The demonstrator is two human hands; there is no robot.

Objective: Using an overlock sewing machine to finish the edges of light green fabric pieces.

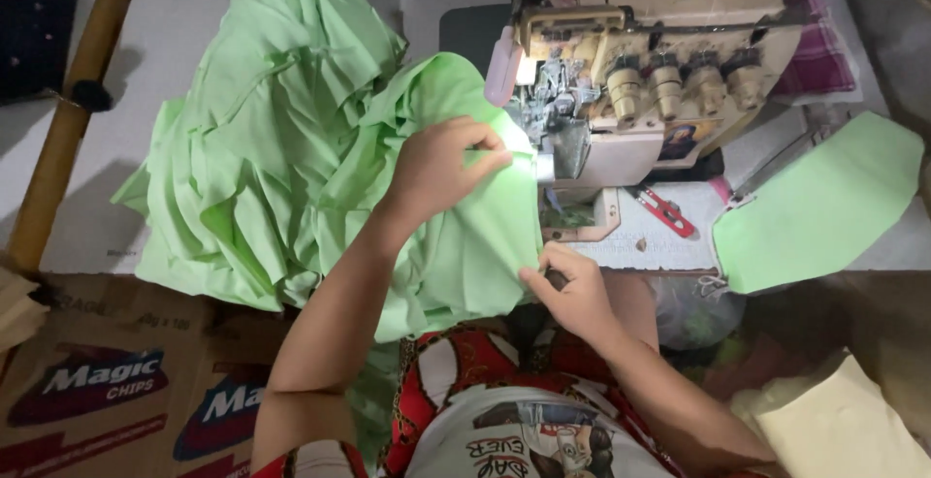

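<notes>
White sewing table [175, 13], head view: overlock machine [640, 80] lit at its needle, left hand [436, 170] pinching light-green fabric [456, 236] at the presser foot, right hand [572, 294] gripping its near edge, seam barely begun; green heap [262, 139] alongside, cut piece [824, 207] waiting.

We count two hands, our left hand [438, 170] and right hand [572, 294], one sewing machine [645, 80] carrying four tension knobs [684, 85] (in a row), one red snips [665, 210], and two cardboard boxes [107, 381] near left.
</notes>
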